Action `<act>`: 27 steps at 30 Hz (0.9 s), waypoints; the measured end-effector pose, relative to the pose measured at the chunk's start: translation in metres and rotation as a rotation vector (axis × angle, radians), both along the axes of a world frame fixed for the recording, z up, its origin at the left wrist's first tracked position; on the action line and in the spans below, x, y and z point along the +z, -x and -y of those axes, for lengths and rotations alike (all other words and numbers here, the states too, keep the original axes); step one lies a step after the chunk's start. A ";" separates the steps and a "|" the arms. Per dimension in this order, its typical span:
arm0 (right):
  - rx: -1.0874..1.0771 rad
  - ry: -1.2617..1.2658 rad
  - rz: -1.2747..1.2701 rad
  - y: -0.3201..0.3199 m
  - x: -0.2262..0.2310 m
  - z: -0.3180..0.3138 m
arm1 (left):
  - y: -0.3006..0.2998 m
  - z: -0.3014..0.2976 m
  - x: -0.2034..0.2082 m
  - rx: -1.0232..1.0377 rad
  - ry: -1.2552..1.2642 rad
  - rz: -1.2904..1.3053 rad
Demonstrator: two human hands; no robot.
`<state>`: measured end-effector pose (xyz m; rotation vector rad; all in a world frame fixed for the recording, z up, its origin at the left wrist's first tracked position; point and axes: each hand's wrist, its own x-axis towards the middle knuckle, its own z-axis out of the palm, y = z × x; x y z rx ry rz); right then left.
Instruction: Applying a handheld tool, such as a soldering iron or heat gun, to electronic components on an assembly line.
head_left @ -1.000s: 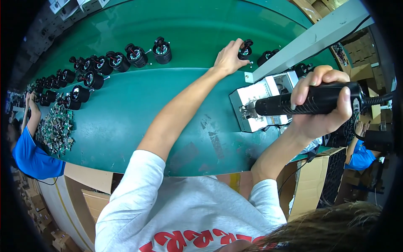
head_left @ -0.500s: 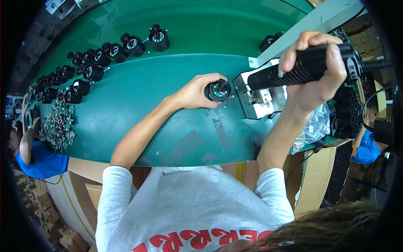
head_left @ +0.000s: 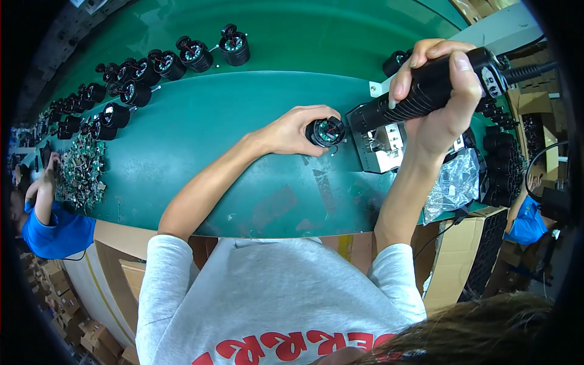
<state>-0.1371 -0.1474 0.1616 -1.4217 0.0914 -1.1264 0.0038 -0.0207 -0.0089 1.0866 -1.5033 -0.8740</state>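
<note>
My left hand (head_left: 285, 131) is wrapped round a black cylindrical housing (head_left: 325, 132), which stands on the green bench with its open top up. Inside the housing a green circuit board and red wires show, and a small black round part sits at its rim. In my right hand (head_left: 449, 100) is a black corded electric screwdriver (head_left: 426, 90), slanting down to the left. Its front end hangs over the left edge of a small metal screw feeder (head_left: 382, 157), just right of the housing. The bit's tip cannot be made out.
Several similar housings (head_left: 196, 56) line the bench's far left side. A heap of circuit boards (head_left: 82, 173) lies at the left, near a person in blue (head_left: 58, 228). Right of the feeder are a clear plastic bag (head_left: 453, 185) and stacked black parts (head_left: 500, 164). Another person's blue sleeve (head_left: 526, 226) shows far right.
My right hand has brought the screwdriver left across the feeder, closer to the housing. My left hand keeps its hold on the housing. The view has shifted a little.
</note>
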 end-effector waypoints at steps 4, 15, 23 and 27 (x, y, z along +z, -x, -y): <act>0.058 0.036 -0.030 -0.003 -0.010 -0.001 | -0.002 -0.001 0.003 -0.007 -0.024 -0.008; 0.022 0.128 -0.078 0.030 0.011 0.011 | -0.002 -0.001 -0.002 0.055 -0.049 0.102; 0.261 0.002 0.150 0.011 0.003 -0.001 | 0.015 -0.001 -0.003 0.304 -0.024 0.338; 0.262 -0.012 0.246 -0.002 -0.002 -0.003 | 0.015 0.000 -0.004 0.316 0.015 0.354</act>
